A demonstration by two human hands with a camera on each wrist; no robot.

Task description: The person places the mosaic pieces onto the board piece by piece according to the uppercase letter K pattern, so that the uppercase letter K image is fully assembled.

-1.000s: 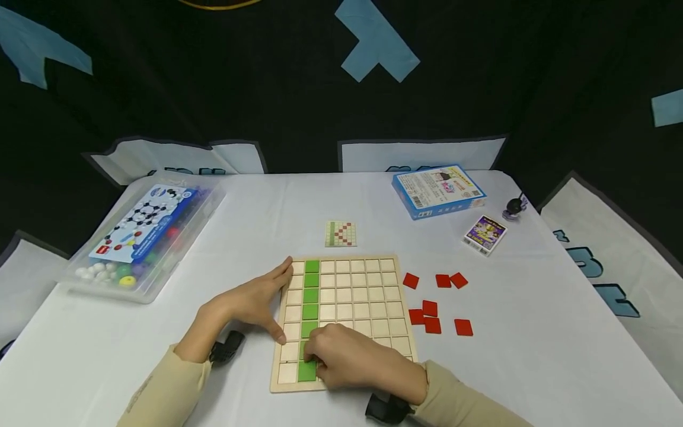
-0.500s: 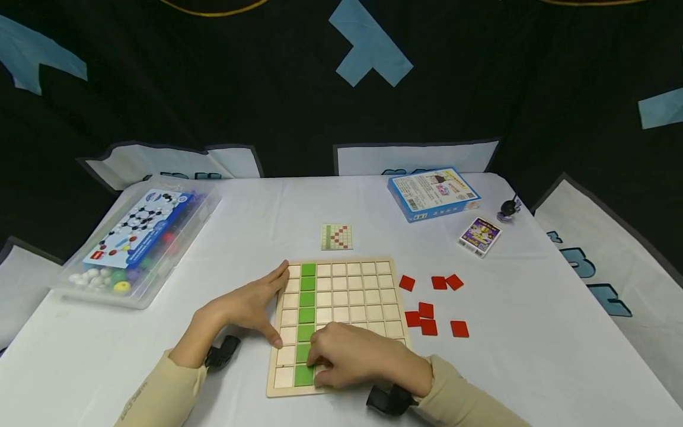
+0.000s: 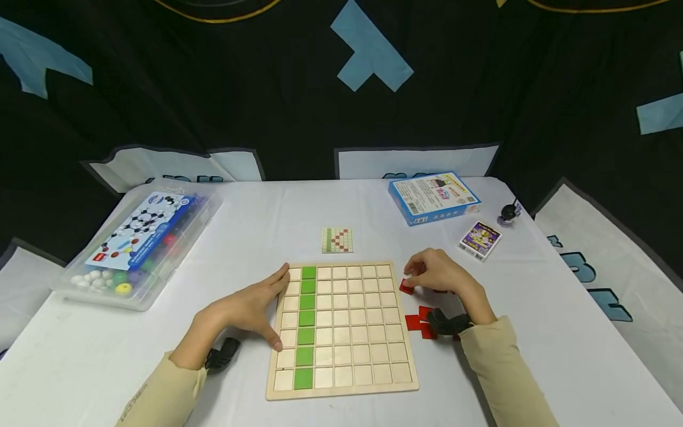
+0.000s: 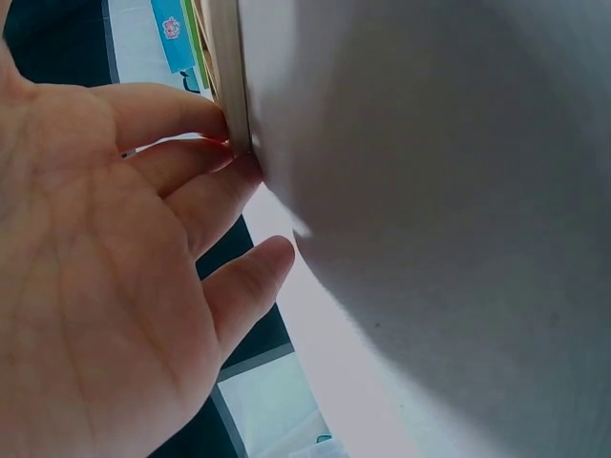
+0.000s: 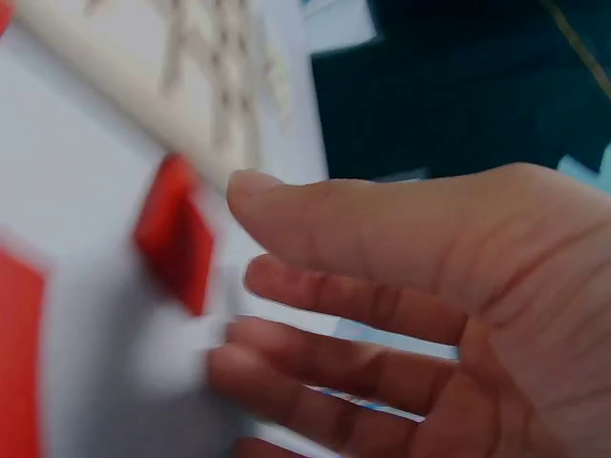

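A square wooden grid board (image 3: 354, 335) lies on the white table, with one column of green square tiles (image 3: 305, 335) near its left side. My left hand (image 3: 242, 308) rests along the board's left edge, thumb and fingers spread; in the left wrist view its fingertips touch the board's side. Just off the right edge, my right hand (image 3: 440, 276) is over a red square tile (image 3: 407, 287). In the right wrist view this red tile (image 5: 177, 234) looks blurred, with the thumb and fingers parted beside it. More red tiles (image 3: 412, 322) lie partly hidden under the right wrist.
A small pattern card (image 3: 337, 240) lies beyond the board. At the left stands a clear plastic box (image 3: 144, 237) of coloured balls. A blue box (image 3: 434, 197), a small purple card box (image 3: 480, 241) and a small black object (image 3: 509, 212) are at the back right.
My right hand has moved from the board's lower left part, beside the green column, to the right and away from me, to the red tile. The left hand has stayed put.
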